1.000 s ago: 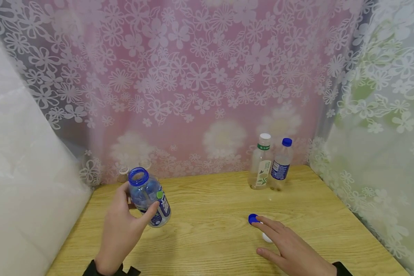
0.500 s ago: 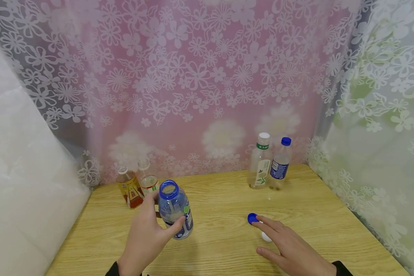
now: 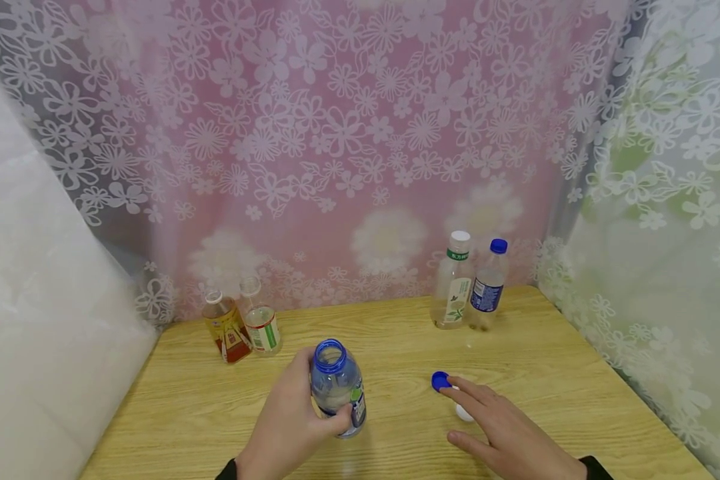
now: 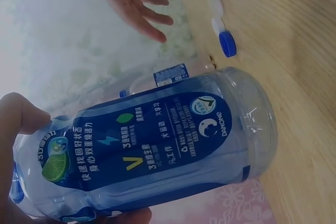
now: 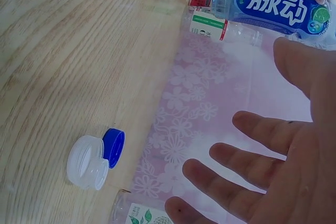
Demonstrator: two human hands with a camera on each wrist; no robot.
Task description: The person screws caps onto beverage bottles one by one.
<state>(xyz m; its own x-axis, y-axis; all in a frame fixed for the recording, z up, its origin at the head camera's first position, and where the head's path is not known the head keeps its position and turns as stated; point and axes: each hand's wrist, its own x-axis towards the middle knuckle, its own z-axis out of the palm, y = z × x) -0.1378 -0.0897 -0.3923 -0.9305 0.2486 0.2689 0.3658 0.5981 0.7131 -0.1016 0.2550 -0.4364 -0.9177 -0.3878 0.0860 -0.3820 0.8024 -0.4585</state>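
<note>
My left hand grips a clear blue-tinted drink bottle round its side, thumb across the label. The bottle has no cap on, its blue-ringed mouth faces up, and its base is close over the table. In the left wrist view its dark blue label shows white lettering and a lime. My right hand holds nothing; its fingers are spread above a blue cap and white caps, which sit together on the wood. In the head view that hand partly covers the caps.
A bottle with a yellow and red label and a clear uncapped bottle stand at the back left. At the back right are a white-capped bottle and a blue-capped bottle. A pink flowered curtain hangs behind the table.
My left hand has carried the blue-tinted bottle right and towards me, uncovering the two bottles at the back left. The right hand stays almost still.
</note>
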